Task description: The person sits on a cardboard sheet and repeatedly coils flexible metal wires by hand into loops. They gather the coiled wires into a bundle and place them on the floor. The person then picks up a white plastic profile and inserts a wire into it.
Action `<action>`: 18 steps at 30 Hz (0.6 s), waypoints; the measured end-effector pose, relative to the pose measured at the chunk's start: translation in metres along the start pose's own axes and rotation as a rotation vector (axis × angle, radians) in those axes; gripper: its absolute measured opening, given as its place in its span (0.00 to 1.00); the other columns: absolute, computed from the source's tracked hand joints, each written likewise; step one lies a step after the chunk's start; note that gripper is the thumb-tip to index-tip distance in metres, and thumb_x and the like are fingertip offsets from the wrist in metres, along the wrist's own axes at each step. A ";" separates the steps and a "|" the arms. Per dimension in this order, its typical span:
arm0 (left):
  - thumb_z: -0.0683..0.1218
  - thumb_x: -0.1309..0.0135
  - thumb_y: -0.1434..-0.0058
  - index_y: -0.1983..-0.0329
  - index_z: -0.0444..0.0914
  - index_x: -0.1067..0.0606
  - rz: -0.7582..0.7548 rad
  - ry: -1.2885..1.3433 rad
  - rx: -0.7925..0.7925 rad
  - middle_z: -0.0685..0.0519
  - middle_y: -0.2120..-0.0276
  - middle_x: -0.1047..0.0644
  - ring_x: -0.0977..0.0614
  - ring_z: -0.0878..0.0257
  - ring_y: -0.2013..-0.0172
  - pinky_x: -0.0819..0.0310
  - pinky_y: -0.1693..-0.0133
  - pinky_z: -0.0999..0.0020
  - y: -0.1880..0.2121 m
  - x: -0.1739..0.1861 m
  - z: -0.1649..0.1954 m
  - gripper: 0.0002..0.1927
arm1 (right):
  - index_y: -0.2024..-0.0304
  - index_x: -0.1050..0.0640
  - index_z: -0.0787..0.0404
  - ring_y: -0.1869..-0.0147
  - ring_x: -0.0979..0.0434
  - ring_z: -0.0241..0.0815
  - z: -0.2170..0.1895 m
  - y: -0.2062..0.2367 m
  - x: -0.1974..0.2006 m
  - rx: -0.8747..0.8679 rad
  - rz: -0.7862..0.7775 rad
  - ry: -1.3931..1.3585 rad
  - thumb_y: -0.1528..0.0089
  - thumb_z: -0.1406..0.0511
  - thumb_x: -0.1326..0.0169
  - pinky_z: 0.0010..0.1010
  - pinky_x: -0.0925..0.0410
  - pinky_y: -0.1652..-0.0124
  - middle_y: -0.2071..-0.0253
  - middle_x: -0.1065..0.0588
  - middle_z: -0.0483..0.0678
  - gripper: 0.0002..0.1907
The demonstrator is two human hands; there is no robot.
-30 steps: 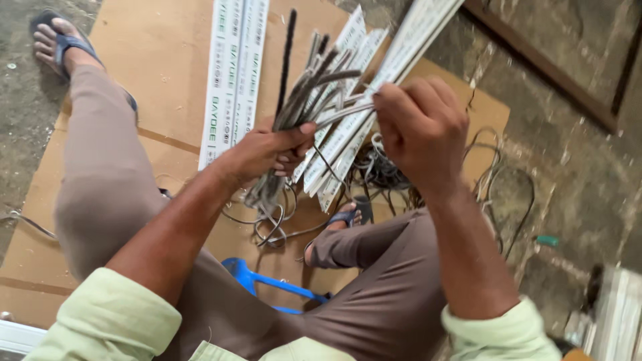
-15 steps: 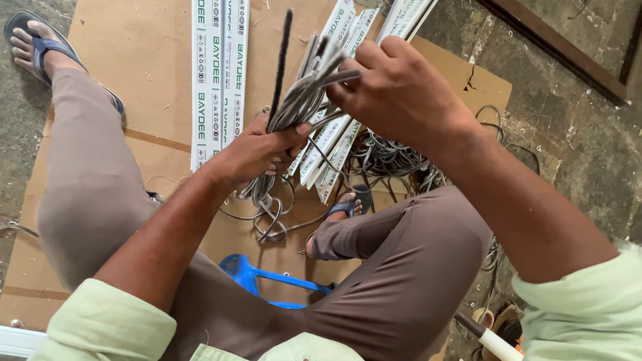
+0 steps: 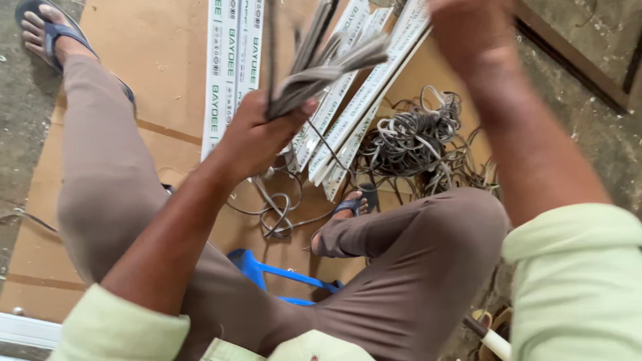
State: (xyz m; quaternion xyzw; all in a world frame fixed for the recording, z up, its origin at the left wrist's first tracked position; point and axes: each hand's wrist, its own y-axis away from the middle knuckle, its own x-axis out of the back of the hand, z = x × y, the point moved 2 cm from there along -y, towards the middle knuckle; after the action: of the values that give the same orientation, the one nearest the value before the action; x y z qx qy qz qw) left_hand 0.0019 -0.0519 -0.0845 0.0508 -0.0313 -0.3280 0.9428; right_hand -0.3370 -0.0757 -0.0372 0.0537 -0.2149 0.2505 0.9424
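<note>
While we are sitting low on a blue stool, we are looking down at a sheet of brown cardboard that is covering a rough grey concrete floor. Our legs, in brown trousers, are stretching out over the cardboard – a sandalled foot is resting at the top left, and the other foot is tucking in near the middle.

Long white profile strips with green print are lying on the cardboard in two groups, one straight and one fanning out to the right. Just beside the fanned group, a tangled heap of grey rubber strips is lying on the cardboard, with a few loose loops trailing toward our inner foot. A dark wooden frame is crossing the floor at the upper right.

Our left hand is closing in a tight fist around a bundle of grey strips, which is standing up out of the fist above the white profiles. Our right hand is lifting to the top edge, blurred – we cannot tell whether it is gripping anything or how far it is open.

No containers are showing clearly.
</note>
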 end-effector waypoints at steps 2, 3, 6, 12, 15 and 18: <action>0.55 0.47 0.27 0.72 0.39 0.29 0.017 0.187 -0.056 0.62 0.81 0.36 0.37 0.74 0.80 0.46 0.78 0.71 0.012 0.024 0.002 0.20 | 0.68 0.23 0.51 0.69 0.29 0.31 0.027 0.038 -0.023 -0.155 -0.066 -0.088 0.30 0.61 0.48 0.27 0.36 0.70 0.73 0.27 0.39 0.11; 0.55 0.47 0.26 0.70 0.39 0.30 0.043 0.287 -0.081 0.62 0.80 0.36 0.38 0.74 0.79 0.48 0.78 0.72 0.017 0.035 0.002 0.20 | 0.66 0.21 0.51 0.65 0.26 0.34 0.034 0.052 -0.035 -0.218 -0.087 -0.136 0.32 0.62 0.47 0.29 0.34 0.67 0.70 0.25 0.40 0.08; 0.54 0.44 0.29 0.68 0.40 0.30 -0.020 0.536 -0.046 0.60 0.76 0.32 0.37 0.73 0.80 0.47 0.78 0.73 0.019 0.056 0.000 0.17 | 0.60 0.17 0.56 0.63 0.24 0.41 0.014 0.078 -0.062 -0.482 -0.209 -0.604 0.31 0.61 0.43 0.34 0.31 0.67 0.63 0.22 0.49 0.08; 0.53 0.45 0.26 0.65 0.40 0.30 -0.041 0.591 -0.040 0.59 0.74 0.32 0.35 0.73 0.76 0.44 0.75 0.73 0.018 0.054 0.004 0.15 | 0.59 0.17 0.62 0.69 0.31 0.34 -0.081 0.033 -0.061 -0.979 -0.496 -1.547 0.31 0.61 0.39 0.29 0.34 0.71 0.65 0.25 0.48 0.09; 0.54 0.45 0.26 0.70 0.39 0.30 0.139 0.556 -0.016 0.60 0.81 0.37 0.37 0.72 0.81 0.47 0.78 0.73 0.016 0.055 0.006 0.20 | 0.58 0.17 0.57 0.68 0.23 0.28 -0.123 0.002 -0.039 -1.229 -0.372 -1.923 0.36 0.63 0.38 0.17 0.27 0.71 0.65 0.20 0.43 0.06; 0.56 0.46 0.25 0.70 0.39 0.30 0.267 0.567 -0.031 0.61 0.83 0.40 0.41 0.72 0.83 0.48 0.80 0.73 0.014 0.059 0.008 0.21 | 0.57 0.18 0.58 0.73 0.24 0.32 -0.175 -0.009 -0.021 -1.560 -0.448 -1.999 0.40 0.63 0.35 0.22 0.34 0.78 0.66 0.21 0.45 0.10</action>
State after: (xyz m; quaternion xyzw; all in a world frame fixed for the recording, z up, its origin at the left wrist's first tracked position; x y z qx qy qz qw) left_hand 0.0560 -0.0784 -0.0732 0.1213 0.2317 -0.1746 0.9493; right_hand -0.2828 -0.0569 -0.2040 -0.3106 -0.8993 -0.2526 0.1761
